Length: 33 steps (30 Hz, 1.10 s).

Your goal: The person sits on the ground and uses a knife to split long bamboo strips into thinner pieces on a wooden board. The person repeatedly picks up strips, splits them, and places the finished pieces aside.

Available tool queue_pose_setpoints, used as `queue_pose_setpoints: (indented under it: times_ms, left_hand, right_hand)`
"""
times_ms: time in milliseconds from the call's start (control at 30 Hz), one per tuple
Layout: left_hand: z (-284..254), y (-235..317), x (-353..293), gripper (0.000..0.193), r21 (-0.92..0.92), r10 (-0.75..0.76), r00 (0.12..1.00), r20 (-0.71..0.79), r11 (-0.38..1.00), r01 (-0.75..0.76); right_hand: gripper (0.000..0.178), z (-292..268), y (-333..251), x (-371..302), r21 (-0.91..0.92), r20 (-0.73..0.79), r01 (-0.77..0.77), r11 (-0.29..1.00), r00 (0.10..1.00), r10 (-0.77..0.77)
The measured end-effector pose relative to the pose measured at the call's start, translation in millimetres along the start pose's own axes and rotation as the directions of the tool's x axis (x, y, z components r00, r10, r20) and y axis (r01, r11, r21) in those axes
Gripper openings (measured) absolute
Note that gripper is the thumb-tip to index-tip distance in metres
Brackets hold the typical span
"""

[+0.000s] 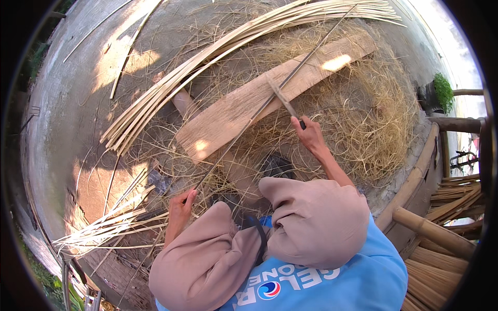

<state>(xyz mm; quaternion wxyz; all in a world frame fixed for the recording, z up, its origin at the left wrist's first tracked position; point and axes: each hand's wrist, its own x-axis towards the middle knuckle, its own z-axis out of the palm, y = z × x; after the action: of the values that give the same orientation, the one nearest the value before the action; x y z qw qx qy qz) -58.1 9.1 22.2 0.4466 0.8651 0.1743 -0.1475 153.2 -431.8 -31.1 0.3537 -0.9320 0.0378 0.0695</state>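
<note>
Strip (259, 111), thin and dark, slants across the board (223, 122) from eight o'clock to one o'clock, running past the board's far edge and, in view, crossing the slats (179, 78). The left grip (180, 209) is clenched on its near end at eight o'clock; the right grip (310, 133), at two o'clock, grasps the handle of the knife (282, 97), whose blade crosses the strip over the board. Shavings (373, 124) crowd the board's three-o'clock edge. Floor (62, 124) stretches broadly at nine o'clock, while the knees (311, 223) bound the working room at six. At two o'clock, a dark pot (429, 98) bears a green plant (443, 92); at four, bundles (436, 272) lie beyond a pole rail (438, 233).
</note>
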Motion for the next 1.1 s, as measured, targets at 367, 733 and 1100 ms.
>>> queue_pose_setpoints:
  times_ms: [367,733,1100]
  left_hand:
    - [-57,-55,-51,0.033,0.122,-0.087,0.996,-0.01,0.989,0.087]
    - [-15,27,-2,0.043,0.305,0.011,0.998,0.058,0.952,-0.028]
    - [55,24,41,0.037,0.455,0.284,0.948,-0.146,0.87,-0.191]
  right_hand:
    - [0.066,-22,-2,19,-0.046,0.114,0.258,0.965,0.961,-0.252]
    - [0.068,-42,-1,35,-0.056,-0.042,0.042,0.998,0.998,-0.045]
    - [0.054,-34,-57,-41,-0.162,0.182,0.162,0.973,0.974,-0.132]
